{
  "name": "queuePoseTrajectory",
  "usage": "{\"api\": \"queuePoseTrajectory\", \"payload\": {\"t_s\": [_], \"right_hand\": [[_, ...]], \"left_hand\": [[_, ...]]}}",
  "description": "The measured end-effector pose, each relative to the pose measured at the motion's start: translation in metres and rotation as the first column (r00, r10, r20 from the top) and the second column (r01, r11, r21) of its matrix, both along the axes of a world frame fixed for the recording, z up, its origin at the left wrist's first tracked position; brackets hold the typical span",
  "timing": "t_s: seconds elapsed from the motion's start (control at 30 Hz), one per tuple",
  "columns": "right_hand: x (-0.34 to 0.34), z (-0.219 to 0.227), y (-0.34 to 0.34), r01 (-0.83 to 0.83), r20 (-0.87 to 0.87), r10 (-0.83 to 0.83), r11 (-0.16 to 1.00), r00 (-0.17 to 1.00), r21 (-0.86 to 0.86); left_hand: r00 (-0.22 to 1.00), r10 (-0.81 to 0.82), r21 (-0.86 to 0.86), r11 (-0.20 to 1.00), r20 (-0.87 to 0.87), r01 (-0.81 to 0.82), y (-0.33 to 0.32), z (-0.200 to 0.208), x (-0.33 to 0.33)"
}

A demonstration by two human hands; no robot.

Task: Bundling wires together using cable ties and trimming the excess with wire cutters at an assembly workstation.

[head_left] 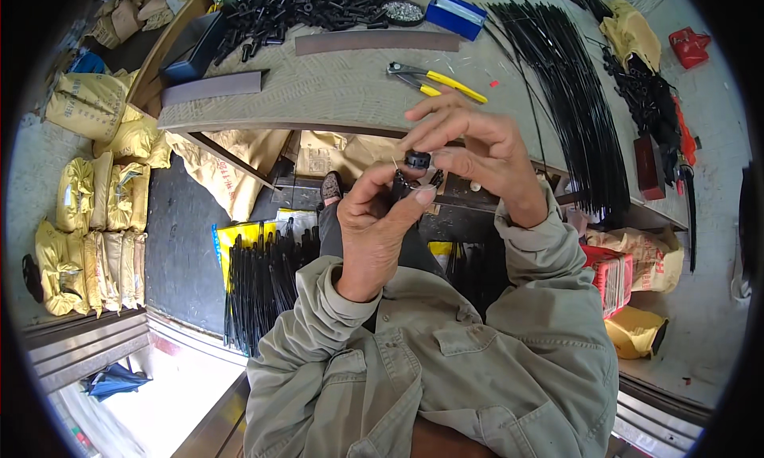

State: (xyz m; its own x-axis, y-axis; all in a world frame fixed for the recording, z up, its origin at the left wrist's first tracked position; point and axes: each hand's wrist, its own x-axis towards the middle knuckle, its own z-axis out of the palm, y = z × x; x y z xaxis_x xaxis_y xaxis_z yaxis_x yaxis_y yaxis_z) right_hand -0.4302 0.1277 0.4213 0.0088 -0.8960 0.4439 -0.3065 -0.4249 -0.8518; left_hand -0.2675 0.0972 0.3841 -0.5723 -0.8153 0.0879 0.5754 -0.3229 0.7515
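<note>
Both of my hands are raised close together in front of the table's near edge. My right hand (pixel 477 152) pinches at a small black notched cylinder (pixel 417 159) with its thumb, its other fingers bent above. Just below and to the left, my left hand (pixel 382 219) has thumb and forefinger closed on thin black rib ends (pixel 400 186). A fine pale wire shows around these parts; its exact path is too small to follow. Pliers with yellow handles (pixel 446 82) lie beyond my hands on the table (pixel 342 92).
Black tubes (pixel 310 4) are heaped at the back, near a blue box (pixel 455 16) and a dish of small metal pieces (pixel 403 12). Long black ribs (pixel 569 108) lie at right. More bundled ribs (pixel 259 287) stand by my legs. Yellow sacks (pixel 76 251) are stacked left.
</note>
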Motion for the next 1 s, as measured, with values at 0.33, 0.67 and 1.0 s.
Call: {"api": "queuePoseTrajectory", "payload": {"t_s": [0.33, 0.67, 1.0], "right_hand": [[0.036, 0.017, 0.012, 0.223, -0.570, -0.399, 0.908, 0.718, -0.355], [0.046, -0.010, 0.007, 0.276, -0.354, -0.424, 0.875, 0.834, -0.398], [0.060, -0.029, 0.006, 0.319, -0.068, -0.366, 0.877, 0.928, -0.359]], "left_hand": [[0.999, -0.022, 0.014, 1.000, -0.030, 0.022, -0.009, -0.014, 0.011], [0.986, -0.080, -0.011, 0.997, -0.148, 0.079, -0.014, -0.021, 0.024], [0.988, 0.045, 0.020, 0.999, -0.145, -0.042, -0.010, -0.013, 0.028]]}}
